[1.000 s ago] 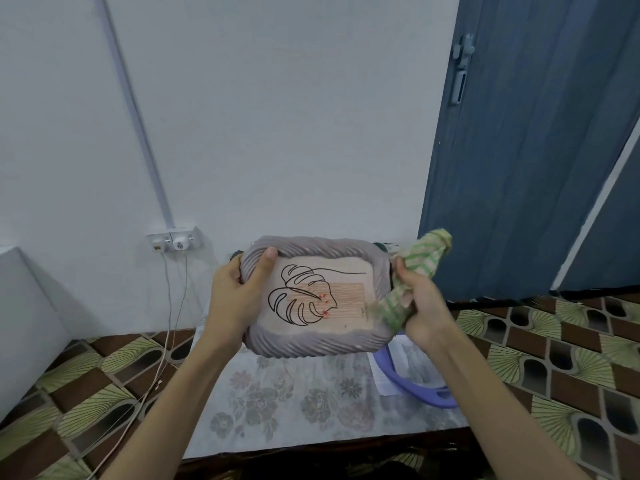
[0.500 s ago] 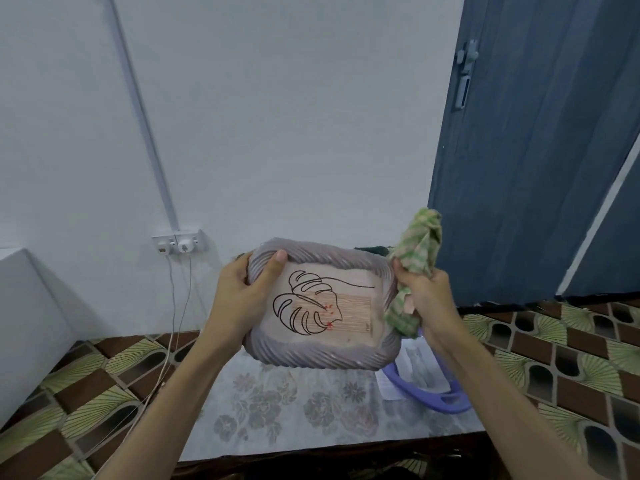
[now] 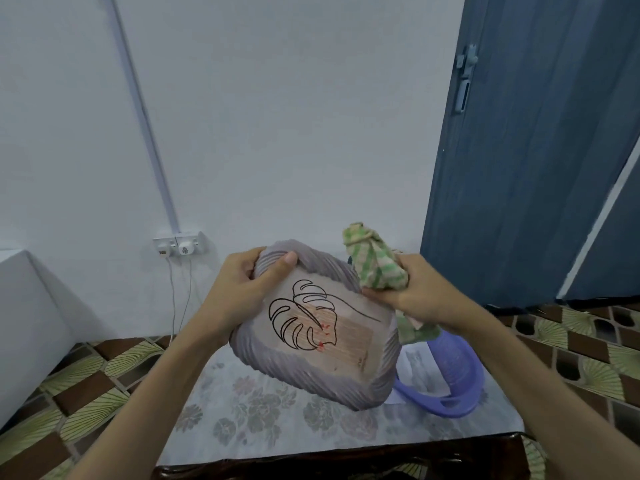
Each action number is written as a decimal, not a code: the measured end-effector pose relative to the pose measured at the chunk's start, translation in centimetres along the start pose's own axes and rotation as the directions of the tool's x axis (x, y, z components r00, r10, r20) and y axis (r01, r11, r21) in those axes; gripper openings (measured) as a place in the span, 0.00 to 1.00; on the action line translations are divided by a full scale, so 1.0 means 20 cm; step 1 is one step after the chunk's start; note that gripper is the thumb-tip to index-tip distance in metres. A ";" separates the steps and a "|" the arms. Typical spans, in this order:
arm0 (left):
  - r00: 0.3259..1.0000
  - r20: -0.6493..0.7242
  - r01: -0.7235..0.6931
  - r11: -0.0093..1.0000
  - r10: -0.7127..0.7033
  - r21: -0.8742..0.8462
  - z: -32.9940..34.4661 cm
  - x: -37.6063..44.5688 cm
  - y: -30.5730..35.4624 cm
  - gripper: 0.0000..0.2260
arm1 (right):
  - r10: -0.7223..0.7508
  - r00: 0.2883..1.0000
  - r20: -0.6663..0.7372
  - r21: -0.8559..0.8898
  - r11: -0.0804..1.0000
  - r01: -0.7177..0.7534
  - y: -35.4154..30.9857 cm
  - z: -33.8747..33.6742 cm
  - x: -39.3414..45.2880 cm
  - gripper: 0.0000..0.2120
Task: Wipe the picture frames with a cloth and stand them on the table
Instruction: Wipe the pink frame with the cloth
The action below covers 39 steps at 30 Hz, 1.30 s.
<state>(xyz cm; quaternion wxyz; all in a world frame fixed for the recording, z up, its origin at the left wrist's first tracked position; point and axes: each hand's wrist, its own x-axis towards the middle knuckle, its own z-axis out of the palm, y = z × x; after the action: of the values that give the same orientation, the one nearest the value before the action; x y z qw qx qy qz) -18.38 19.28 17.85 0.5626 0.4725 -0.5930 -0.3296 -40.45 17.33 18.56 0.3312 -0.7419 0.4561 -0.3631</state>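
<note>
A picture frame (image 3: 311,372) with a ribbed grey border and a black leaf drawing is held in the air above the table (image 3: 263,427), tilted with its right side lower. My left hand (image 3: 242,292) grips its upper left corner, thumb over the front. My right hand (image 3: 412,292) grips a bunched green-and-beige checked cloth (image 3: 374,265) and presses it against the frame's upper right edge. A tail of the cloth hangs below that hand.
A purple plastic basket (image 3: 460,386) with paper inside sits on the table's right side, partly behind the frame. The table has a floral cover and a dark front edge. Behind are a white wall with a socket (image 3: 180,245) and cables, and a blue door (image 3: 526,150).
The frame has turned clockwise, its right side dropping. My right hand with the cloth has risen from the right edge to the upper right edge.
</note>
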 end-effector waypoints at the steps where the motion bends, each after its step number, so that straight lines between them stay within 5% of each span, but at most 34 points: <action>1: 1.000 0.016 0.003 1.000 -0.003 0.008 0.00 0.00 0.00 0.07 | 0.020 0.999 -0.035 0.117 0.993 -0.016 -0.01 0.01 0.00 0.05; 3: 0.999 0.041 0.009 1.000 -0.010 0.025 0.00 0.00 0.00 0.07 | 0.123 0.990 -0.070 0.321 0.942 -0.094 0.01 0.03 0.00 0.11; 9: 0.996 0.082 0.025 0.994 -0.034 0.108 -0.02 0.02 0.02 0.18 | 0.246 0.969 -0.009 0.481 0.851 -0.211 -0.01 -0.05 0.06 0.16; 14: 0.992 0.123 -0.018 0.988 -0.001 0.154 -0.01 0.03 0.03 0.17 | 0.177 0.967 0.185 0.268 0.937 -0.223 -0.07 0.01 0.05 0.19; 19: 0.981 0.192 -0.007 0.992 -0.017 0.127 -0.02 0.03 0.05 0.15 | 0.017 0.998 -0.065 0.131 0.991 -0.009 -0.07 0.07 0.05 0.05; 22: 0.978 0.207 -0.004 0.993 -0.022 0.121 -0.02 0.02 0.05 0.17 | 0.087 0.987 -0.136 0.227 0.972 -0.054 -0.06 0.11 0.07 0.02; 27: 0.972 0.233 -0.001 0.992 -0.028 0.125 -0.02 0.03 0.06 0.17 | 0.140 0.986 -0.086 0.419 0.903 -0.092 -0.10 0.03 0.09 0.04; 32: 0.957 0.286 -0.016 0.972 -0.053 0.234 0.00 0.05 0.08 0.12 | 0.025 0.986 0.162 0.158 0.986 -0.051 -0.17 0.09 0.05 0.10; 35: 0.920 0.380 -0.005 0.971 -0.090 0.240 0.00 0.04 0.10 0.10 | 0.012 1.000 -0.026 0.114 0.993 -0.009 -0.17 0.15 0.05 0.03; 39: 0.899 0.405 0.161 0.985 -0.169 0.055 -0.07 0.01 0.07 0.13 | 0.175 0.975 -0.135 0.417 0.903 -0.105 -0.12 0.12 0.08 0.00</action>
<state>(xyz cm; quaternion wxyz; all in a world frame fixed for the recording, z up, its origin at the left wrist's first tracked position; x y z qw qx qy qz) -17.34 19.77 19.36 0.3916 0.4476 -0.6585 -0.4612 -36.91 17.23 19.74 0.4637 -0.5883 0.4492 -0.4869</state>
